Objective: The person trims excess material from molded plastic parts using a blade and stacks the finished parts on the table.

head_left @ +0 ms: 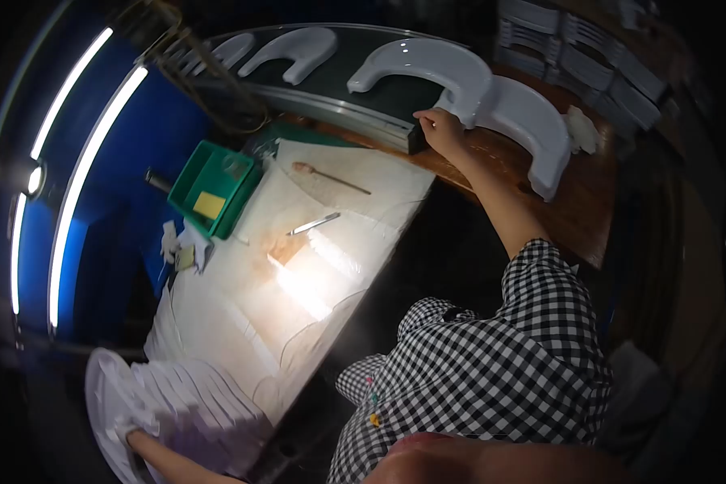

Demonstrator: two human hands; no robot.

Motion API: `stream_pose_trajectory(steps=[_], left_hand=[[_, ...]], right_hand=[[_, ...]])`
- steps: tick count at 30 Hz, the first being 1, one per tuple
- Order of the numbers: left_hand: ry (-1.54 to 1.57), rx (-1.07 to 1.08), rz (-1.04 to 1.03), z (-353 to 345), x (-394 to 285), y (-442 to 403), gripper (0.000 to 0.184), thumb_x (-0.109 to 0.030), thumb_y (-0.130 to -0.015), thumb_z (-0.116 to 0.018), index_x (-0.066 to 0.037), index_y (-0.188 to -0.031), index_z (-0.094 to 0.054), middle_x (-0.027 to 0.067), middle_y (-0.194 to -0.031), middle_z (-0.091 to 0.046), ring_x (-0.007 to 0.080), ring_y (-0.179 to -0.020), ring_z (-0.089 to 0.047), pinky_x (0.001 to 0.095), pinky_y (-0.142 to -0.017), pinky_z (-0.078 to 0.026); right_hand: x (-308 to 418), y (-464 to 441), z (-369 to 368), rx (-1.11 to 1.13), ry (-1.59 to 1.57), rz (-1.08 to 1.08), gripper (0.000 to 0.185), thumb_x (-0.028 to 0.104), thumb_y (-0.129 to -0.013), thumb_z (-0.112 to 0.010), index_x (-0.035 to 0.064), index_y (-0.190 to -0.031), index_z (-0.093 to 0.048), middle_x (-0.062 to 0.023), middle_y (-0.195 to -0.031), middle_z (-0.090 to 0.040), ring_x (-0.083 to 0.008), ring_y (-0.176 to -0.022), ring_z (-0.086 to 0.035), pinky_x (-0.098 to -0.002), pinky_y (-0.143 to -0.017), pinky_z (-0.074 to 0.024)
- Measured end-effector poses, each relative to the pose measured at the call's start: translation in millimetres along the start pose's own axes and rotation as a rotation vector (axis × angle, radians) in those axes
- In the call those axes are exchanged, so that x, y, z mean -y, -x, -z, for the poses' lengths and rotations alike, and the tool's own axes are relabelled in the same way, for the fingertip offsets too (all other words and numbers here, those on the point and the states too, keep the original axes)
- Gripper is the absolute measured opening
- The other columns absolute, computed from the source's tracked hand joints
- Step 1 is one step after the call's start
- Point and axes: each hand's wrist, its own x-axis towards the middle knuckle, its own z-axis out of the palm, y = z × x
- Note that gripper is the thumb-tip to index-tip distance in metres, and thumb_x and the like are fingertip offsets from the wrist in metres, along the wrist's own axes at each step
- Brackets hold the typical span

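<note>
My right hand point(441, 131) is at the end of the conveyor, its fingers curled against the near end of a glossy white U-shaped plastic part point(423, 58). A second white curved part point(532, 121) lies just right of it on the wooden table. At the lower left, my left hand point(135, 427) reaches into the outermost piece of a row of nested white curved parts point(198, 387). White material covers its fingers, and their grip is hidden. Between my hands, a slim metal tool point(315, 224) and a thin brown brush-like stick point(331, 177) lie on the lit white-covered worktable point(242, 298).
More white curved parts point(298, 50) sit on the dark conveyor belt point(339, 93). A green bin point(214, 189) holding a yellow block stands at the table's far left edge. Crumpled white cloth point(581, 131) lies on the wooden table point(569, 226). Stacked white pieces point(581, 56) are behind it.
</note>
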Motion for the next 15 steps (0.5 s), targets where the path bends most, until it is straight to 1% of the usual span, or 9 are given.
stream_pose_trajectory(steps=[4, 7, 8, 10, 11, 12, 13, 14, 15], left_hand=[[0.074, -0.065, 0.078, 34, 3, -12, 0.030, -0.027, -0.088, -0.046, -0.001, -0.102, -0.053, 0.0131, -0.101, -0.053, 0.0295, -0.093, -0.052, 0.0412, -0.083, -0.042], [0.113, -0.098, 0.109, 87, 3, -14, 0.033, -0.027, -0.089, -0.043, -0.001, -0.107, -0.053, 0.0139, -0.108, -0.053, 0.0303, -0.099, -0.051, 0.0427, -0.088, -0.042], [0.134, -0.107, 0.111, 102, 4, -15, 0.034, -0.027, -0.089, -0.042, -0.001, -0.109, -0.052, 0.0142, -0.110, -0.052, 0.0306, -0.101, -0.051, 0.0431, -0.089, -0.041], [0.181, -0.139, 0.127, 120, 7, 5, 0.036, -0.026, -0.090, -0.040, -0.002, -0.113, -0.052, 0.0148, -0.114, -0.052, 0.0312, -0.105, -0.050, 0.0441, -0.092, -0.041], [0.204, -0.184, 0.135, 139, 6, 16, 0.037, -0.026, -0.090, -0.038, -0.002, -0.114, -0.052, 0.0150, -0.116, -0.052, 0.0314, -0.107, -0.050, 0.0446, -0.093, -0.040], [0.240, -0.211, 0.151, 150, 4, 27, 0.038, -0.026, -0.091, -0.037, -0.002, -0.116, -0.052, 0.0153, -0.118, -0.052, 0.0317, -0.109, -0.049, 0.0451, -0.094, -0.040], [0.330, -0.210, 0.177, 180, 15, 30, 0.039, -0.026, -0.091, -0.036, -0.002, -0.118, -0.052, 0.0156, -0.120, -0.052, 0.0320, -0.111, -0.049, 0.0456, -0.096, -0.040], [0.389, -0.193, 0.204, 198, 16, 24, 0.040, -0.026, -0.092, -0.035, -0.002, -0.120, -0.051, 0.0159, -0.123, -0.052, 0.0323, -0.113, -0.049, 0.0460, -0.097, -0.039], [0.320, -0.403, 0.196, 154, -26, 93, 0.040, -0.021, -0.092, -0.039, 0.001, -0.124, -0.044, 0.0196, -0.127, -0.046, 0.0364, -0.114, -0.048, 0.0476, -0.093, -0.043]], right_hand=[[-56, -31, 23, -0.091, 0.291, -0.153, 0.025, 0.015, -0.080, -0.057, 0.0101, -0.103, -0.063, -0.0152, -0.101, -0.060, -0.0316, -0.096, -0.057, -0.0396, -0.084, -0.0454], [-70, -50, 49, -0.058, 0.881, -0.241, 0.055, 0.042, -0.082, -0.056, 0.0128, -0.128, -0.045, -0.0151, -0.121, -0.051, -0.0303, -0.117, -0.044, -0.0441, -0.096, -0.0377], [-65, -51, 54, 0.005, 0.826, -0.456, 0.065, 0.053, -0.081, -0.052, 0.0128, -0.131, -0.041, -0.0170, -0.127, -0.047, -0.0325, -0.123, -0.039, -0.0466, -0.100, -0.0338], [-128, -58, 48, 0.252, 0.898, -0.463, 0.075, 0.062, -0.078, -0.048, 0.0180, -0.137, -0.034, -0.0146, -0.139, -0.034, -0.0378, -0.127, -0.032, -0.0506, -0.101, -0.0310], [-130, -61, 32, 0.252, 0.958, -0.581, 0.080, 0.064, -0.075, -0.051, 0.0206, -0.139, -0.030, -0.0177, -0.141, -0.029, -0.0397, -0.128, -0.029, -0.0531, -0.101, -0.0296], [-158, -66, 25, 0.245, 0.940, -0.598, 0.084, 0.065, -0.073, -0.053, 0.0231, -0.140, -0.028, -0.0225, -0.141, -0.026, -0.0392, -0.130, -0.027, -0.0564, -0.100, -0.0280], [-130, -72, 62, 0.187, 0.979, -0.663, 0.081, 0.061, -0.072, -0.057, 0.0285, -0.140, -0.026, -0.0255, -0.139, -0.024, -0.0387, -0.130, -0.026, -0.0580, -0.099, -0.0286], [-161, -71, 57, 0.147, 1.041, -0.692, 0.079, 0.056, -0.072, -0.059, 0.0329, -0.139, -0.025, -0.0236, -0.139, -0.024, -0.0385, -0.130, -0.027, -0.0560, -0.099, -0.0300], [-178, -73, 61, 0.182, 0.993, -0.724, 0.076, 0.049, -0.072, -0.060, 0.0347, -0.139, -0.026, -0.0235, -0.139, -0.025, -0.0408, -0.127, -0.031, -0.0557, -0.098, -0.0306]])
